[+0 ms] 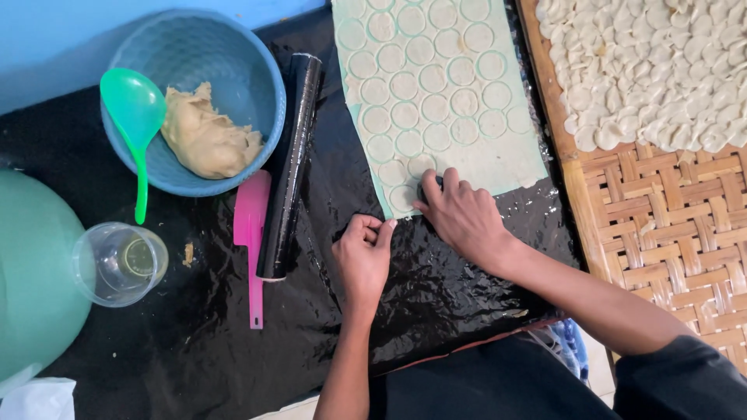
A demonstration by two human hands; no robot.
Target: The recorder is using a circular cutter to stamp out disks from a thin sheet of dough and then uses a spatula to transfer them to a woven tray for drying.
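A thin pale dough sheet (498, 159) lies on black plastic and is marked with several cut circles. My right hand (463, 218) presses a small dark round cutter (433, 183) into the sheet's near left corner. My left hand (362, 257) rests on the black plastic just left of it, fingers curled, fingertips close to the sheet's edge and holding nothing that shows.
A black rolling pin (289, 163) and a pink scraper (252, 233) lie to the left. A blue bowl (233, 58) holds a dough lump (206, 136) and a green spoon (136, 117). A clear cup (120, 264) stands beside a green container (31, 280). A woven tray (669, 225) carries several cut dough discs (646, 70).
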